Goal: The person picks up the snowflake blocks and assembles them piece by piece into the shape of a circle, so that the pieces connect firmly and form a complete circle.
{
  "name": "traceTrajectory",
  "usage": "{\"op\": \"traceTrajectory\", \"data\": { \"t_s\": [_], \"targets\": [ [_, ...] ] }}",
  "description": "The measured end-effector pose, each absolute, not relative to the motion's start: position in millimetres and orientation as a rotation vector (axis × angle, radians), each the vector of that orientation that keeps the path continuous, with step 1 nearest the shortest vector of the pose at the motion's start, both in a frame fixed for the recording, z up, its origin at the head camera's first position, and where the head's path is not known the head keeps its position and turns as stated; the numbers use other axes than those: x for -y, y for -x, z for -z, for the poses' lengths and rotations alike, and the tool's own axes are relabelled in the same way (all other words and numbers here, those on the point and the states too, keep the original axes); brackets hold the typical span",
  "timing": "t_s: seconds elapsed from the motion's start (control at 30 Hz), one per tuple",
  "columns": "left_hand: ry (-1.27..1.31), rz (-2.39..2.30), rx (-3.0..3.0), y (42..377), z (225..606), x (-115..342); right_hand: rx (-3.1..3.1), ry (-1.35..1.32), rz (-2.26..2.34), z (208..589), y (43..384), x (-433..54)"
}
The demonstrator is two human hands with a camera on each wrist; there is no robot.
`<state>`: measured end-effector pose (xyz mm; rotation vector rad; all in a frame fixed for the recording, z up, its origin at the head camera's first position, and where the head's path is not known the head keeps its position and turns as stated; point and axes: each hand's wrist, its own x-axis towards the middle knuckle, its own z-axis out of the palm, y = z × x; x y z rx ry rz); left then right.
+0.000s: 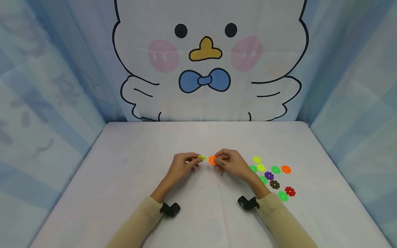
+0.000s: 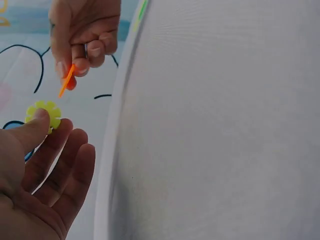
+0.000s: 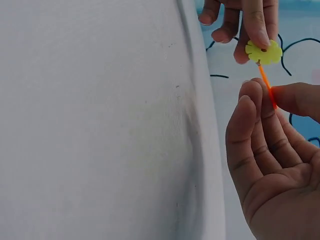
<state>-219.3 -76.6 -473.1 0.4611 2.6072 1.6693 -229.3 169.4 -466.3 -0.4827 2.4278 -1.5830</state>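
Note:
Between thumb and fingers my left hand [image 1: 185, 163] pinches a yellow snowflake disc [image 2: 51, 114], a flat round piece with notches around its rim. My right hand [image 1: 230, 162] pinches an orange snowflake disc [image 1: 212, 160] by its edge. Both hands are raised over the middle of the table, close together. In the head view a small gap separates the two discs. The left wrist view shows the orange disc [image 2: 66, 81] edge-on, turned across the face of the yellow one. In the right wrist view the discs overlap; whether they touch there I cannot tell.
Right of my right hand lie several loose discs: yellow [image 1: 257, 159], green [image 1: 275, 169], orange [image 1: 286, 169], purple [image 1: 269, 175], brown [image 1: 274, 184] and red [image 1: 290, 191]. The right forearm partly covers some green ones. A white cloth covers the table [image 1: 124, 193]; a printed curtain [image 1: 204, 103] hangs behind.

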Motion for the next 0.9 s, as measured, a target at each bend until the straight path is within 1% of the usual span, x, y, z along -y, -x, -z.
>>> {"op": "traceTrajectory", "data": {
  "t_s": [0.27,0.63,0.9],
  "targets": [
    [-0.531,-1.598,-2.657,221.9,472.6,76.4,-2.366,0.494,1.65,462.7,230.5,-165.1],
    [-0.527,-1.542,-2.735,223.0,472.9,79.0,-2.35,0.516,1.636,463.6,232.9,-158.1],
    [-0.64,-1.528,-2.795,229.8,473.8,80.7,-2.313,0.517,1.686,460.5,238.1,-154.7]
  ]
}}
